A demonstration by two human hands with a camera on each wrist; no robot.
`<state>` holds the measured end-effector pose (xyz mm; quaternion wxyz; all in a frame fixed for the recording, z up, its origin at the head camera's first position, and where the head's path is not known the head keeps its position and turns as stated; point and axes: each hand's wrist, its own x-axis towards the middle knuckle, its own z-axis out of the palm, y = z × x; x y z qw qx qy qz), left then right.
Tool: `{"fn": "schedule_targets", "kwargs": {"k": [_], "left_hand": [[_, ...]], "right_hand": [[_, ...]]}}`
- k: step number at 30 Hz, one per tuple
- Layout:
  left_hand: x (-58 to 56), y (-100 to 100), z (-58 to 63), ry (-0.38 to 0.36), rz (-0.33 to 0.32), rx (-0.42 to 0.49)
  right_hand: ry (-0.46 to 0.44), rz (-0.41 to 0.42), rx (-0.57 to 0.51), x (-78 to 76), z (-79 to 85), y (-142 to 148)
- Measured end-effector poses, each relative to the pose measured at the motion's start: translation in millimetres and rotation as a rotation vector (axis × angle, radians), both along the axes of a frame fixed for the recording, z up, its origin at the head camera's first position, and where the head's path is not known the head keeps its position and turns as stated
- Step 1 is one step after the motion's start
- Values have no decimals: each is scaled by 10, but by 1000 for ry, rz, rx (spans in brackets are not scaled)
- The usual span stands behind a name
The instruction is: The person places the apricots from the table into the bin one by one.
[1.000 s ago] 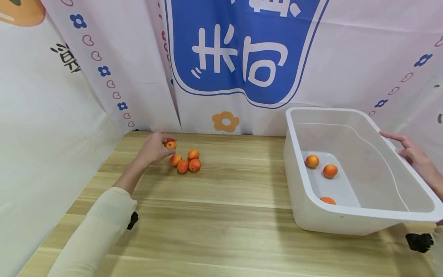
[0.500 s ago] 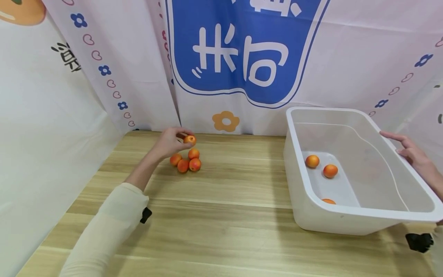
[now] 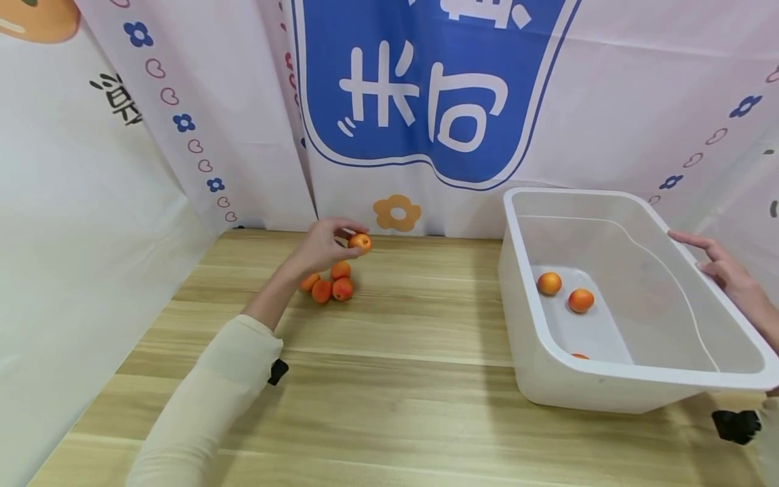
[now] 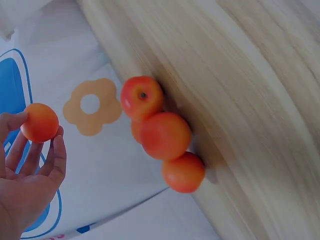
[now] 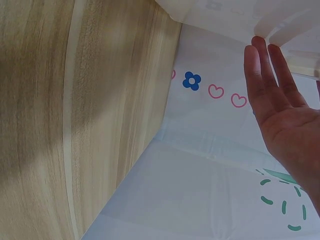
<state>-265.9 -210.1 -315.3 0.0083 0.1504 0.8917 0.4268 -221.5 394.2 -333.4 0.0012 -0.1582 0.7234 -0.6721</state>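
The orange-red fruit (image 3: 360, 243) is pinched between thumb and fingers of the left hand (image 3: 325, 247), and it's been carried rightward past the four other fruits (image 3: 342, 289) on the table (image 3: 395, 406) since a second ago. The tub (image 3: 520, 318) hasn't been shifted; its right side's touched by the right hand (image 3: 724, 267), fingers pretty straight, same as before.

The fruits (image 3: 342, 289) left of centre are orange-red, the tub (image 3: 584, 392) at right is white, the table (image 3: 389, 419) at the bottom has light-brown wood grain, and the white cloth (image 3: 468, 216) at the top bears a blue panel (image 3: 420, 143) and an orange flower (image 3: 383, 212).
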Motion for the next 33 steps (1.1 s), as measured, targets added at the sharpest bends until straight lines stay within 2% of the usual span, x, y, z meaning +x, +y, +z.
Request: {"fn": "schedule_targets", "kwargs": {"k": [7,14,16,26,33], "left_hand": [[-32,125,33,3,-24,43],[-74,322,104,34,-71,95],[-92,388,127,38,-79,107],[-135,733,273,63,-132,146],[-137,936,344,34,-151,167]], "right_hand": [[-29,-5,-34,18,-6,-16],[42,55,-74,-16,-14,-17],[35,54,-80,-13,-12,-17],[30,37,-47,6,-17,-18],[23,54,-55,9,-25,-23]]}}
